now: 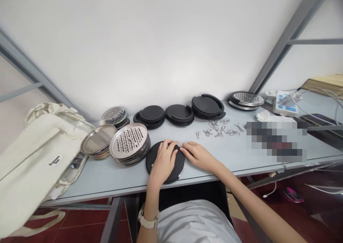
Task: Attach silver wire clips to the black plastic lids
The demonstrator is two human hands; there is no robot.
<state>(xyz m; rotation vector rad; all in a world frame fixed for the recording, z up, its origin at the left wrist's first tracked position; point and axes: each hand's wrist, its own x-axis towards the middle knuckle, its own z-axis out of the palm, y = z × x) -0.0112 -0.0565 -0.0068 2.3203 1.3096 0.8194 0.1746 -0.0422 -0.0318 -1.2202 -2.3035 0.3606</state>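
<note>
At the near edge of the pale grey table (112,175), the left hand (163,160) is lying spread flat on a round black plastic disc (180,166), pressing it down. The right hand (198,155) is pinching what looks like a small silver wire clip (179,144) with narrowed fingertips at the disc's far rim. Firm palm weight is probably steadying the disc for that fine work. Farther back, to the left a stack of perforated steel discs (129,143) is sitting, and to the right loose wire clips (218,128) are lying before stacked black lids (179,113).

Bright, even light with soft shadows; wide-lens bending at the edges, and one pixelated patch on the worktop (107,171).
</note>
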